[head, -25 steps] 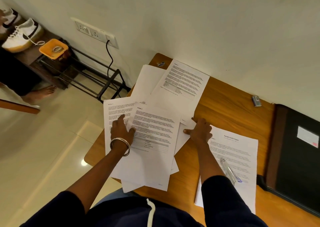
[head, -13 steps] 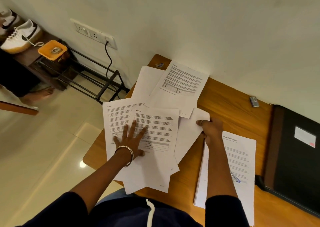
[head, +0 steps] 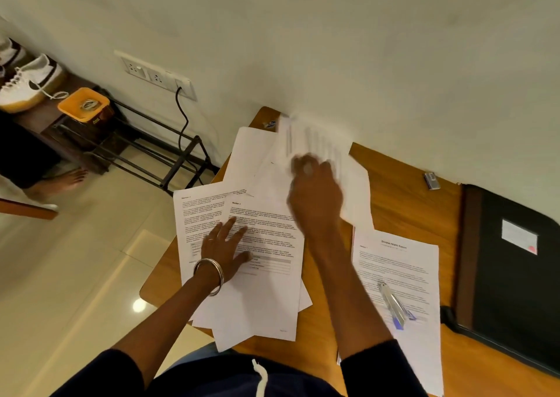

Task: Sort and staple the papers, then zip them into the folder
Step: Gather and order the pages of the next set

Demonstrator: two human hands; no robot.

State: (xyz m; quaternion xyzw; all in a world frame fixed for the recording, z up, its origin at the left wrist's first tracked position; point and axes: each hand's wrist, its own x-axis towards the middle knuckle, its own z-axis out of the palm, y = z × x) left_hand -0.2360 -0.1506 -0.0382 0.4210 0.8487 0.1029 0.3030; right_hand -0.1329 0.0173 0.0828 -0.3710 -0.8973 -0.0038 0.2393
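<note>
Fingers [head: 233,230] of the left hand [head: 225,249] lie spread flat on the loose printed sheets [head: 266,275] at the counter's [head: 403,202] left edge. Whether the blurred right hand [head: 315,196] grips the far sheet [head: 318,151] near the back edge cannot be told. A stapler [head: 394,305] rests on the stack [head: 400,278] beside the black folder [head: 515,275] at the right edge.

Desk [head: 403,190] fills centre and right of frame, against wall along its upper edge. Loose sheets [head: 266,299] overlap at centre. Left hand [head: 225,246] rests flat on them, lower centre. Right hand [head: 315,196] above it, on blurred sheet [head: 315,142] at upper centre. Stacked report [head: 397,269] right of loose sheets; stapler [head: 394,305] lies on it. Folder [head: 515,290] at far right. Small metal object [head: 431,181] near wall, between blurred sheet and folder.
</note>
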